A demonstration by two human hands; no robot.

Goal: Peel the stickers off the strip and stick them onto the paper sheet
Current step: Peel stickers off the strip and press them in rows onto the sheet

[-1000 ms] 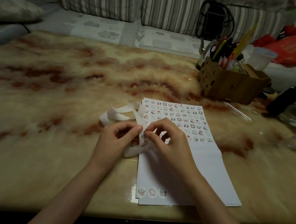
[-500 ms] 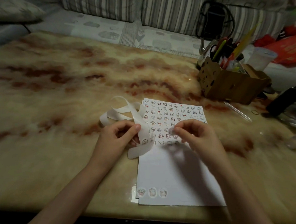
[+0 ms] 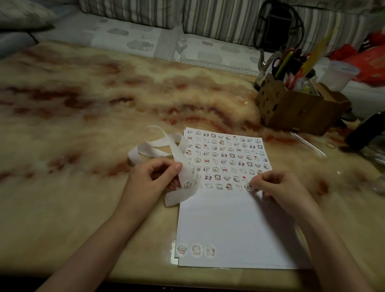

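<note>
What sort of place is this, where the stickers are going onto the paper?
Probably a living room at home: a marble-patterned table stands in front of a sofa with striped cushions, and a cardboard box stuffed with pens sits at the table's far right.

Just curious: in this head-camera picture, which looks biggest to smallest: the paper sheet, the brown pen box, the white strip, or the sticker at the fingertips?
1. paper sheet
2. brown pen box, which is farther off, so it looks smaller than it is
3. white strip, curled, so close to the box
4. sticker
</note>
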